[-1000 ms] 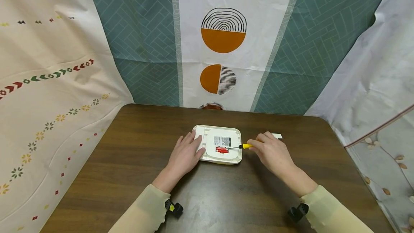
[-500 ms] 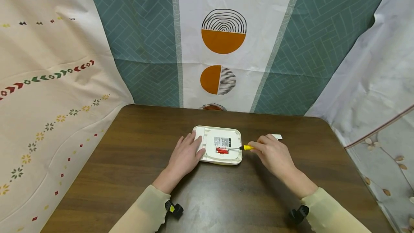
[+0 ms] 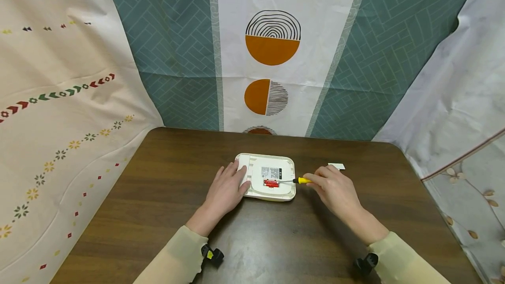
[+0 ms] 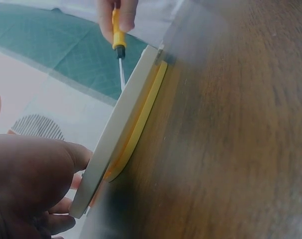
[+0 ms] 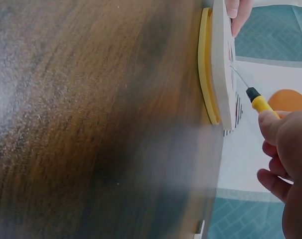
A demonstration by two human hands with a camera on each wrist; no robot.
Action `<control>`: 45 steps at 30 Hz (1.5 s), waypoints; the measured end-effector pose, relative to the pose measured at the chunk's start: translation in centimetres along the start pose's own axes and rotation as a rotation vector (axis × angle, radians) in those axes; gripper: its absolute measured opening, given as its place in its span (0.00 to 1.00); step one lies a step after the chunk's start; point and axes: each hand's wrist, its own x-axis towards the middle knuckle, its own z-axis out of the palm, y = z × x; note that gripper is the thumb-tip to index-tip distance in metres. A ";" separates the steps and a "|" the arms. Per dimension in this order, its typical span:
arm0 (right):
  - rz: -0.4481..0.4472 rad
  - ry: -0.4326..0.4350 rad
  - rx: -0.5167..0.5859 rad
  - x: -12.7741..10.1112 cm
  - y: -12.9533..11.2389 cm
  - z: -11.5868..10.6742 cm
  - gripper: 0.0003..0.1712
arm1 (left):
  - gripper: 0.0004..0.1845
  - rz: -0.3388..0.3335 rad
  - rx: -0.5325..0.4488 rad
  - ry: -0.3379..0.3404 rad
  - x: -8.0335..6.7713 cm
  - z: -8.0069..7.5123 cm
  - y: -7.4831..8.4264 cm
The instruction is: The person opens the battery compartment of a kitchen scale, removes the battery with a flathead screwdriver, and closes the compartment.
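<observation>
A white, rounded flat device (image 3: pixel 268 174) lies back-up on the brown table (image 3: pixel 252 231), showing a label and a red part (image 3: pixel 270 183). My left hand (image 3: pixel 226 187) rests flat on its left end, fingers straight. My right hand (image 3: pixel 333 187) pinches a yellow-handled screwdriver (image 3: pixel 301 180), whose thin shaft reaches left to the red part. In the left wrist view the device (image 4: pixel 126 119) appears edge-on above a yellow rim, with the screwdriver (image 4: pixel 118 40) at its far side. The right wrist view shows the screwdriver (image 5: pixel 255 99) tip at the device (image 5: pixel 223 64).
A small white piece (image 3: pixel 336 166) lies on the table behind my right hand. Patterned cloths hang behind and at both sides. The table's rounded corners lie at the back left and back right.
My right hand and the screwdriver have shifted slightly right and down. The left hand and the device stay put.
</observation>
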 end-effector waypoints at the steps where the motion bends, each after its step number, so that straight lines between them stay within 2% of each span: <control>1: 0.002 0.000 0.000 0.0 0.0 0.0 0.21 | 0.31 0.000 0.000 0.001 0.0 0.0 0.0; 9: -0.010 0.017 0.003 -0.1 -0.2 0.0 0.20 | 0.31 0.001 -0.003 0.002 -0.1 -0.2 0.0; 15: -0.051 0.040 -0.016 0.3 -0.4 -0.2 0.17 | 0.31 -0.002 0.000 -0.005 -0.1 -0.2 0.1; 28: -0.119 0.055 -0.067 1.7 -0.9 -0.9 0.21 | 0.31 -0.008 0.004 -0.020 -0.1 -0.2 -0.1; 45: -0.057 0.023 -0.020 0.7 -0.4 -0.6 0.19 | 0.30 0.007 0.009 0.001 -0.1 -0.5 0.1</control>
